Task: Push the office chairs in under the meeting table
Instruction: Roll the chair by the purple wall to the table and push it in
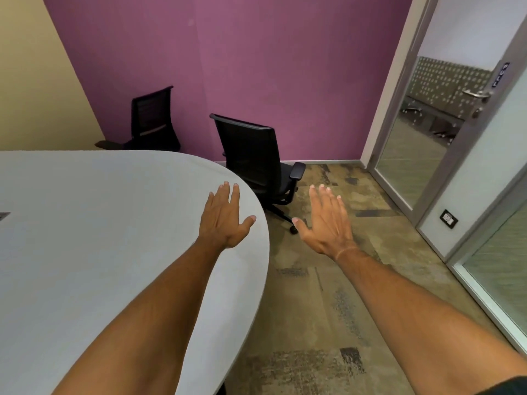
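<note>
The big oval grey desk [99, 252] fills your left side, its rounded end curving in front of you, so any chair here has to be rolled in along that curve. The nearer black office chair [253, 158] stands just past the rounded end, turned partly away, its seat and armrest clear of the desk edge and its wheeled base out on the carpet [328, 309]; it looks like the one to push in next. The farther office chair [154, 121] sits behind the desk by the purple wall, its seat hidden, so you cannot tell how far in it is. Your left hand [224, 218] hovers flat over the desk's edge, fingers spread, holding nothing. Your right hand [325, 220] is likewise spread and empty over the carpet. Both are short of the nearer chair, which lies ahead between them.
</note>
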`<state>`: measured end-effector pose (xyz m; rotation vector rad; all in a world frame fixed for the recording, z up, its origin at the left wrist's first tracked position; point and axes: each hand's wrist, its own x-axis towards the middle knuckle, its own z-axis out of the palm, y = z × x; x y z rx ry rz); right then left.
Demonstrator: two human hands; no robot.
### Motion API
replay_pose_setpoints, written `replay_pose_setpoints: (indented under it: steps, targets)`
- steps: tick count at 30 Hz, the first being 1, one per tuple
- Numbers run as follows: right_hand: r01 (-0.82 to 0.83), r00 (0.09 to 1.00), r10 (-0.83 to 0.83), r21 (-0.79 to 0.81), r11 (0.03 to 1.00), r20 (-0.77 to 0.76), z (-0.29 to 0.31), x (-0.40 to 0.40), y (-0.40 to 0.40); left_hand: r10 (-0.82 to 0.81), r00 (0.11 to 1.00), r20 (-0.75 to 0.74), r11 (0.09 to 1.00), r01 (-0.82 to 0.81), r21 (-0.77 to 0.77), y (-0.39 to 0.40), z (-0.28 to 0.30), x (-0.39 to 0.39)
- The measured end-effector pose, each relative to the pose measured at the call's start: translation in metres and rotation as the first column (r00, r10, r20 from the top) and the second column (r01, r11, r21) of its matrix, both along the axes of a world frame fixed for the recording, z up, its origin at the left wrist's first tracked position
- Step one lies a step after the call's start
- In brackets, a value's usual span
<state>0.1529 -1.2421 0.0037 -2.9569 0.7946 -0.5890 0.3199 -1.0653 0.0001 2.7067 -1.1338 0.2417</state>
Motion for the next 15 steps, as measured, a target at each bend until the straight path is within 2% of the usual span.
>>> replay_pose_setpoints:
  steps: [8,15]
  targets:
    - [-0.067,0.998,0.067,0.018,0.998,0.002,0.004,0.060,-0.149,0.081,0.997,0.007,0.995,-0.081,-0.056,-0.137,0.013,0.049]
    - [-0.120,0.993,0.120,0.034,0.992,0.001,-0.001,0.136,-0.235,0.101,0.995,0.007,0.992,-0.101,-0.077,-0.227,0.013,0.103]
